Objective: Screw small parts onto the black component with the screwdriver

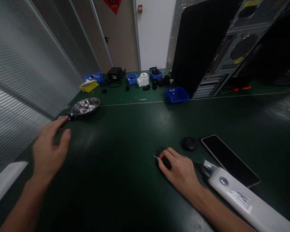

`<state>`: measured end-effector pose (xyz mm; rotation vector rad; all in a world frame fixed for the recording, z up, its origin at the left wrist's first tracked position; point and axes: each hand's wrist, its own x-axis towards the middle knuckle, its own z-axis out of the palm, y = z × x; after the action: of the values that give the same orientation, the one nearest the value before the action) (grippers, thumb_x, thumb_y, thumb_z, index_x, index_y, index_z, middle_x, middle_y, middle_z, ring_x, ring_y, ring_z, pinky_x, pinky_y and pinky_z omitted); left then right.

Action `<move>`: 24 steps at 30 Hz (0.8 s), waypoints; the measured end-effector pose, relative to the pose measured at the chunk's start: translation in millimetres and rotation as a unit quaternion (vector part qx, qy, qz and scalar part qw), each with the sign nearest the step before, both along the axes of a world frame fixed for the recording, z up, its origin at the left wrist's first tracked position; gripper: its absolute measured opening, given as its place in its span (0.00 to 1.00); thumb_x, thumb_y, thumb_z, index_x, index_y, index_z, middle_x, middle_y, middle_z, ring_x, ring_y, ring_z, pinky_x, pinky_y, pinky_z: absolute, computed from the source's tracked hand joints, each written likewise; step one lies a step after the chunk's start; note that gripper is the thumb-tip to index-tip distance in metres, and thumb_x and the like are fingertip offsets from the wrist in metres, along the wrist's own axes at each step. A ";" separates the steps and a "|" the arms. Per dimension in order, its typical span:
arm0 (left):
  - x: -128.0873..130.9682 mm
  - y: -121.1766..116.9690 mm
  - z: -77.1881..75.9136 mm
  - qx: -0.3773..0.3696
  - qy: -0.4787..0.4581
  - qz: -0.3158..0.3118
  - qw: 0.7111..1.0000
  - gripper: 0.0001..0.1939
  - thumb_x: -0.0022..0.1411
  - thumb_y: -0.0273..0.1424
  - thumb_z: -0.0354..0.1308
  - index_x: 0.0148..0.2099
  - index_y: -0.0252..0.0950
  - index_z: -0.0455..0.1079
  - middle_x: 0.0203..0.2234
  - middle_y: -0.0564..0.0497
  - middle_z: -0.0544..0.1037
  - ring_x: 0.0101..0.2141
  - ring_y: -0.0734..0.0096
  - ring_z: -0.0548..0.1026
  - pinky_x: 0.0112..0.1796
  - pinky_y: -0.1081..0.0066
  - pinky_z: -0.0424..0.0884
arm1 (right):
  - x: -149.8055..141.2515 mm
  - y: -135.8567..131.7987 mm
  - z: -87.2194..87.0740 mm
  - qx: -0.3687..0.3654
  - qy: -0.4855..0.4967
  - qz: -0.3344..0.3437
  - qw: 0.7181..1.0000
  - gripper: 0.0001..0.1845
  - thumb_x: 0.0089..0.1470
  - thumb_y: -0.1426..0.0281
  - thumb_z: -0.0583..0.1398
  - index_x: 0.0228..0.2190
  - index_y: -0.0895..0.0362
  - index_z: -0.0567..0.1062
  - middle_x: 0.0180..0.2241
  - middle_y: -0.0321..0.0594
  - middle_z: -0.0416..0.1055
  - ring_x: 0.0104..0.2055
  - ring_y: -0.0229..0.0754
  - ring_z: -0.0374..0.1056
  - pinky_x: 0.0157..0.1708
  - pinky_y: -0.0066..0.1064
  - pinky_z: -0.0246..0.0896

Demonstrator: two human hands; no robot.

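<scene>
Slender pale piece (pixel 155 157), just one, sits low and a little right of the middle of the dark green worktop (pixel 116 135), poking out from the pinched right hand. From where I stand, slatted blinds (pixel 7 109) line the left side, and one long white casing (pixel 7 183) juts in. Next comes the left hand (pixel 50 146), blurred, thumb and fingers wide apart, reaching near one shiny metal bowl (pixel 96 102) holding pale scraps (pixel 84 111), too many and jumbled to count. Past that stand one yellow bin (pixel 89 86) and one black box (pixel 114 74), with one brown door (pixel 122 42) behind. Three small blue trays (pixel 175 97) follow, two farther back and one nearer, and one white cover (pixel 143 79) stands between the back pair. Then the right hand (pixel 180 169), fingers closed narrowly on that single piece; I can't tell how much they hide. Farther right I count one black mouse (pixel 189 144), one big computer tower (pixel 203 48) at the back, one phone (pixel 230 161) and a second long white casing (pixel 253 201) beside the forearm.
</scene>
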<state>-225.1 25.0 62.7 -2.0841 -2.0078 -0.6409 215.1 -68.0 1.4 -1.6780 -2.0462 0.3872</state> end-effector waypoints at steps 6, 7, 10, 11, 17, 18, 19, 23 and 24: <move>-40.2 10.3 -63.3 -0.129 0.017 0.142 0.981 0.36 0.75 0.48 0.37 0.74 0.28 0.47 0.69 0.30 0.53 0.67 0.37 0.53 0.62 0.36 0.51 | -0.6 1.4 -3.2 0.002 0.006 0.000 1.000 0.12 0.68 0.62 0.53 0.36 0.52 0.74 0.37 0.35 0.73 0.33 0.39 0.71 0.31 0.30 0.55; -48.2 11.2 -71.0 -0.159 0.010 0.146 0.976 0.37 0.75 0.49 0.36 0.74 0.28 0.47 0.69 0.31 0.53 0.67 0.36 0.54 0.61 0.35 0.51 | -0.8 1.6 -3.6 0.001 0.007 -0.001 1.000 0.13 0.68 0.61 0.53 0.36 0.52 0.74 0.37 0.35 0.73 0.33 0.39 0.71 0.31 0.31 0.56; -68.3 13.4 -80.7 -0.184 0.016 0.135 0.973 0.35 0.75 0.46 0.34 0.73 0.29 0.50 0.68 0.32 0.56 0.65 0.36 0.58 0.60 0.37 0.54 | -1.0 1.8 -4.6 -0.003 0.007 0.000 1.000 0.13 0.69 0.61 0.53 0.36 0.51 0.74 0.37 0.35 0.73 0.33 0.39 0.72 0.30 0.31 0.56; -72.5 14.3 -80.4 -0.179 0.023 0.129 0.975 0.34 0.75 0.44 0.33 0.73 0.28 0.52 0.68 0.32 0.58 0.64 0.37 0.59 0.60 0.40 0.55 | -1.1 1.9 -5.0 -0.002 0.005 -0.001 1.000 0.13 0.68 0.61 0.53 0.36 0.51 0.74 0.37 0.35 0.73 0.33 0.39 0.72 0.30 0.31 0.56; -28.2 10.9 -66.3 -0.136 -0.027 -0.001 0.990 0.27 0.72 0.39 0.44 0.67 0.31 0.65 0.55 0.38 0.74 0.54 0.51 0.71 0.56 0.55 0.66 | -1.0 2.9 -8.1 0.006 -0.003 -0.007 1.000 0.13 0.68 0.61 0.53 0.36 0.51 0.74 0.37 0.34 0.73 0.33 0.40 0.72 0.30 0.31 0.56; -4.1 6.4 -63.9 -0.151 -0.063 -0.041 0.986 0.26 0.72 0.39 0.46 0.67 0.35 0.65 0.54 0.40 0.74 0.52 0.52 0.72 0.54 0.55 0.68 | -0.8 2.9 -8.6 0.007 -0.001 -0.005 1.000 0.13 0.68 0.61 0.53 0.36 0.51 0.74 0.37 0.34 0.73 0.33 0.40 0.72 0.30 0.31 0.56; 24.3 0.3 -61.7 -0.177 -0.107 -0.097 0.974 0.26 0.72 0.39 0.48 0.67 0.38 0.64 0.55 0.42 0.75 0.51 0.55 0.73 0.53 0.56 0.69 | -0.7 2.9 -9.1 0.007 0.002 -0.002 1.000 0.13 0.68 0.61 0.53 0.36 0.51 0.74 0.37 0.34 0.73 0.32 0.40 0.72 0.30 0.31 0.56; 147.6 -29.6 -57.1 -0.318 -0.246 -0.331 0.854 0.27 0.72 0.36 0.55 0.70 0.47 0.59 0.53 0.47 0.78 0.49 0.63 0.73 0.51 0.61 0.70 | -0.4 1.8 -8.8 0.002 0.038 0.012 0.999 0.12 0.68 0.61 0.54 0.36 0.51 0.74 0.36 0.34 0.72 0.33 0.38 0.71 0.31 0.31 0.56; 171.8 -35.8 -57.0 -0.333 -0.257 -0.366 0.830 0.28 0.71 0.36 0.57 0.70 0.47 0.60 0.52 0.47 0.79 0.49 0.62 0.73 0.52 0.60 0.69 | -0.4 1.5 -7.9 -0.001 0.055 0.022 0.998 0.12 0.69 0.61 0.54 0.36 0.52 0.73 0.36 0.34 0.72 0.33 0.38 0.70 0.32 0.31 0.56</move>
<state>-53.3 -10.9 5.7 -3.5132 -1.7447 -0.7317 214.7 -66.6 -6.5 -1.5790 -2.0057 0.4844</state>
